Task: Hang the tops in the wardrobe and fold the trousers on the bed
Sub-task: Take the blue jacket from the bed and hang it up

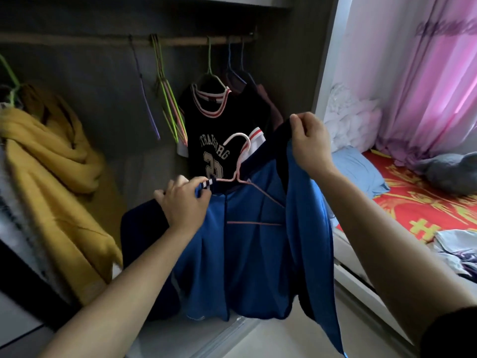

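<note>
Now, top point(253, 254): probably soft, light, slippery; droops.
Left hand point(182, 205): pinches collar at hanger point(236, 177).
Right hand point(308, 140): pinches shoulder.
Best hold: hanger neck.

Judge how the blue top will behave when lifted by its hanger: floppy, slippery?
Probably floppy: the blue top drapes in folds between left hand and right hand. Its sheen suggests smooth fabric that could slide off the pink hanger.

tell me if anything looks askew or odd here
The blue top sits crooked on the pink hanger: the left hand holds its collar at the hanger, while the right hand pinches the other shoulder up off it. The yellow garment at left hangs bunched.
</note>
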A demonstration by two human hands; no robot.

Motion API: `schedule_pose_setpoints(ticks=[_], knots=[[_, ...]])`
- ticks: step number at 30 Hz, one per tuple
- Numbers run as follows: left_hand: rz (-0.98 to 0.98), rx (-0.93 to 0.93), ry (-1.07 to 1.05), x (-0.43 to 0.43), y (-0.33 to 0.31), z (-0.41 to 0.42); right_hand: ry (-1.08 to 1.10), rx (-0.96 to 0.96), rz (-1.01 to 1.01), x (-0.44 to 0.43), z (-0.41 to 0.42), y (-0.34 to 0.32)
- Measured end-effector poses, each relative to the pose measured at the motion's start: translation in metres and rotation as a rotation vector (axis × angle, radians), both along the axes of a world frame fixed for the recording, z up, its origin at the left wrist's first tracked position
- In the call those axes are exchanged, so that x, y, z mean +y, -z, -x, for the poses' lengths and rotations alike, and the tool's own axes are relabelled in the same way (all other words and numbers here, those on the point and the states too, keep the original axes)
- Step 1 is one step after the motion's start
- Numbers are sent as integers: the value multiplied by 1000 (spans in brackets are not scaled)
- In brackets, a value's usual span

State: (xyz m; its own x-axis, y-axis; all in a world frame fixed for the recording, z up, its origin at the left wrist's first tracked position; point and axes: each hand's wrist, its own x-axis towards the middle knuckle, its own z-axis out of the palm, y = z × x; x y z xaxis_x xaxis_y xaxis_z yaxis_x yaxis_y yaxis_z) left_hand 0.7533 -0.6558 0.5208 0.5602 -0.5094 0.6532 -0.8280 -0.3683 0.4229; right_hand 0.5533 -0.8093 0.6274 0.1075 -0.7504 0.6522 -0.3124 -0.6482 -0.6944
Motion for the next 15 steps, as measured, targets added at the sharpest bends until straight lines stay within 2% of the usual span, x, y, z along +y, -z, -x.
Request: schedule_pose_setpoints(ticks=[2, 3, 5, 6, 10, 12, 15], knots=[[27, 173, 1, -4, -2, 2, -60, -50, 31, 16, -5, 11], [75, 299, 18, -6, -5, 2, -81, 42, -11, 22, -9, 23], [205, 561, 91, -7, -12, 0, -98, 360, -170, 27, -14, 49], [240, 638, 126, -6, -13, -1, -88, 425, -237, 28, -14, 57], [241, 784, 221, -3, -18, -5, -78, 208, -294, 31, -10, 59], [271, 874, 266, -7, -23, -5, -208, 83, -386, 40, -16, 63], [274, 913, 324, -8, -27, -7, -421, -64, -530, 53, -22, 70]])
